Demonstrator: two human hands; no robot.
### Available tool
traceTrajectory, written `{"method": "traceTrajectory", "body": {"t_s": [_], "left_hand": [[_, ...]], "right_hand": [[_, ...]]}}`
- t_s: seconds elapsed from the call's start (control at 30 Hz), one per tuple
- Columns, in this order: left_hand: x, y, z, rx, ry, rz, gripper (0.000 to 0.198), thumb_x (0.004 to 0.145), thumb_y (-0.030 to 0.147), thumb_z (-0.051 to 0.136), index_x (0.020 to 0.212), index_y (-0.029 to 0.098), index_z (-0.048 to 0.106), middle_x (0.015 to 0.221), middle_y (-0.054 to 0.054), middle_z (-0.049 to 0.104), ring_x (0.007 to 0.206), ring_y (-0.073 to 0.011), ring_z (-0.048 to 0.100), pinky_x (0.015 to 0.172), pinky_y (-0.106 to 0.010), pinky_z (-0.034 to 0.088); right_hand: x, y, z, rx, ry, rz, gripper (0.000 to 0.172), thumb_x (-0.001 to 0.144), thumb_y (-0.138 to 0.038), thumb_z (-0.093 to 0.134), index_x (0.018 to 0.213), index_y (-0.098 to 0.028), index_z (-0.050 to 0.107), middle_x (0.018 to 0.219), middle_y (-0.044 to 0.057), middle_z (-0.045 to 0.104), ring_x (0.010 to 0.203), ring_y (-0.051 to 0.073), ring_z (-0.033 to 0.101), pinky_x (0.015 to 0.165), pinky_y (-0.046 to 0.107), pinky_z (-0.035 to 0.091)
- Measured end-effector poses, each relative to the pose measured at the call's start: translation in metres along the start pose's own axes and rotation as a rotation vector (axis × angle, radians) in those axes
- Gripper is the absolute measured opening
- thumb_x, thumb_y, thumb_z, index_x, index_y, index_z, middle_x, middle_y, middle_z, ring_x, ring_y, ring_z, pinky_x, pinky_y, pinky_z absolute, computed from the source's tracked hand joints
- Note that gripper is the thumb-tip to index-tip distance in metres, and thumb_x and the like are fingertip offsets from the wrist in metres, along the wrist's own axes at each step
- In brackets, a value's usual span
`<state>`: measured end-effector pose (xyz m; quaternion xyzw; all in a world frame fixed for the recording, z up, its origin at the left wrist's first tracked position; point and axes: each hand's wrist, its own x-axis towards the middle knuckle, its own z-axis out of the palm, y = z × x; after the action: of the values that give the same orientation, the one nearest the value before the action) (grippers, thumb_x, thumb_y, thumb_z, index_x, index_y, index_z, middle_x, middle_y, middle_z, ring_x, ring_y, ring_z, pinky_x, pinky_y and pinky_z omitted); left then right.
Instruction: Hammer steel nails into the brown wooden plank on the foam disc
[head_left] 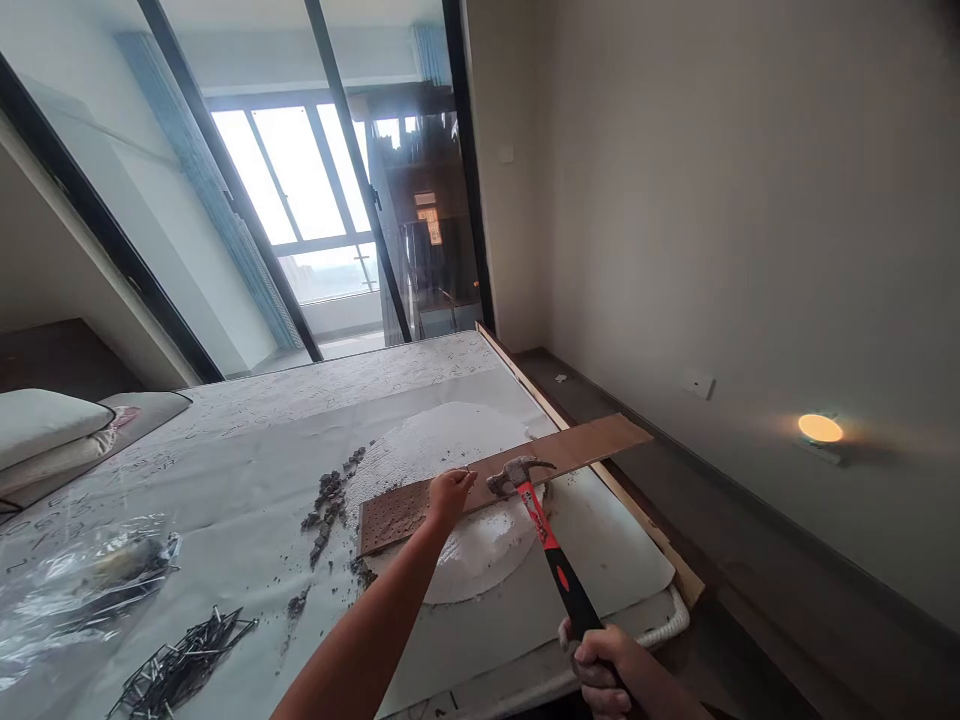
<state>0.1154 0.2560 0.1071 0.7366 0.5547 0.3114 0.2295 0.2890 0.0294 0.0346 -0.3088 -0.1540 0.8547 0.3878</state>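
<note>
A long brown board [555, 450] lies across a white round slab [480, 560], its left part dotted with small holes. Over the board, my left hand [450, 497] is closed in a pinch; what sits between its fingertips is too small to name. My right hand [604, 665] grips the black and red handle of a claw hammer [559, 560]. The hammer's metal head is above the board, just right of my left hand. At the lower left lies a pile of nails [184, 665].
Grey crumbled debris [326, 505] lies left of the board. A clear plastic bag [90, 590] is at the far left, below folded bedding [45, 425]. A wooden edge strip [525, 380] runs along the right side. A lit lamp [820, 428] is on the right wall.
</note>
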Motion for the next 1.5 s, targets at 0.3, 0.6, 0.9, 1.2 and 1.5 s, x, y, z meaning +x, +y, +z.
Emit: {"method": "traceTrajectory", "body": {"t_s": [0.3, 0.6, 0.9, 1.2, 1.5], "left_hand": [[0.007, -0.019, 0.016, 0.129, 0.012, 0.076, 0.040, 0.078, 0.039, 0.044, 0.046, 0.016, 0.051, 0.052, 0.001, 0.048, 0.055, -0.0108, 0.042, 0.056, -0.022, 0.025], [0.007, -0.023, 0.020, 0.229, -0.017, 0.075, 0.038, 0.081, 0.038, 0.044, 0.054, 0.016, 0.060, 0.059, -0.001, 0.056, 0.061, -0.0115, 0.047, 0.057, -0.022, 0.026], [0.001, -0.015, 0.018, 0.279, -0.027, 0.027, 0.032, 0.082, 0.033, 0.048, 0.061, 0.016, 0.064, 0.067, -0.003, 0.062, 0.064, -0.0123, 0.050, 0.057, -0.023, 0.026], [-0.005, -0.014, 0.019, 0.297, -0.036, 0.016, 0.031, 0.082, 0.032, 0.048, 0.063, 0.015, 0.066, 0.069, -0.005, 0.063, 0.066, -0.0136, 0.052, 0.059, -0.024, 0.028], [-0.007, -0.015, 0.017, 0.245, -0.069, -0.008, 0.030, 0.080, 0.031, 0.048, 0.068, 0.013, 0.069, 0.077, -0.009, 0.065, 0.071, -0.0180, 0.056, 0.064, -0.027, 0.034]], "right_hand": [[-0.006, -0.007, 0.007, 0.009, -0.045, -0.015, 0.014, 0.053, -0.021, 0.052, 0.066, -0.020, 0.055, 0.036, -0.010, 0.030, 0.028, 0.003, 0.015, 0.031, 0.018, 0.011], [-0.007, -0.009, 0.007, -0.044, -0.049, -0.024, 0.015, 0.051, -0.021, 0.051, 0.066, -0.020, 0.055, 0.035, -0.011, 0.027, 0.028, 0.003, 0.013, 0.032, 0.019, 0.008], [-0.019, -0.020, 0.026, -0.223, 0.113, -0.017, 0.019, 0.051, -0.023, 0.048, 0.070, -0.020, 0.048, 0.037, -0.012, 0.027, 0.029, 0.002, 0.017, 0.034, 0.019, 0.008], [-0.023, -0.044, 0.043, -0.582, 0.272, -0.122, 0.024, 0.057, -0.035, 0.046, 0.076, -0.021, 0.041, 0.030, -0.016, 0.027, 0.022, 0.004, 0.019, 0.029, 0.017, 0.015], [-0.038, -0.081, 0.081, -0.871, 0.293, -0.059, 0.018, 0.062, -0.031, 0.047, 0.075, -0.020, 0.043, 0.031, -0.014, 0.031, 0.024, 0.005, 0.027, 0.030, 0.019, 0.021]]}}
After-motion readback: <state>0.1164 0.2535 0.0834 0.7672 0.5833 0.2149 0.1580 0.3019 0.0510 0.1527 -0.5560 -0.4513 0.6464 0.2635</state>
